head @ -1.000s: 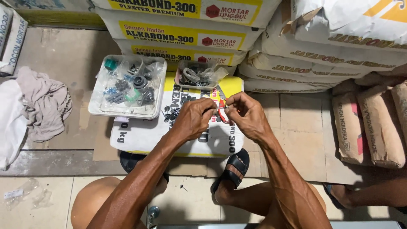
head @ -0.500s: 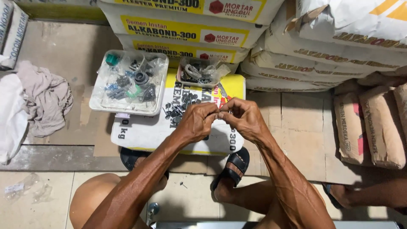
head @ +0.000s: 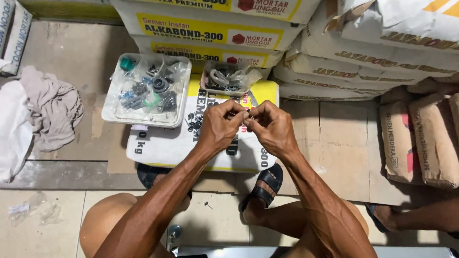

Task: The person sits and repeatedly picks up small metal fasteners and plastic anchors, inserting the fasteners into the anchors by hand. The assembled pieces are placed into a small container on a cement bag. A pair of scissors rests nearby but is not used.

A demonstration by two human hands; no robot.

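My left hand (head: 220, 125) and my right hand (head: 272, 128) meet fingertip to fingertip above a white and yellow sack (head: 167, 143) lying flat on the floor. Together they pinch a small part (head: 246, 118) that is mostly hidden by the fingers; I cannot tell what it is. Just beyond my hands, a small tray (head: 228, 79) of bagged metal fittings rests on the sack. A larger white tray (head: 146, 88) with several plastic bags of grey, blue and green fittings sits to its left.
Stacked cement and mortar sacks (head: 363, 52) line the back and right. Brown sacks (head: 420, 138) stand at the right. A crumpled grey cloth (head: 45, 107) lies at the left. My sandalled feet (head: 263, 184) rest below the sack. Another person's foot (head: 382, 217) shows at the lower right.
My hands have drawn closer together and the red-and-white piece seen between them a second ago is now covered by my fingers. The view has shifted slightly.
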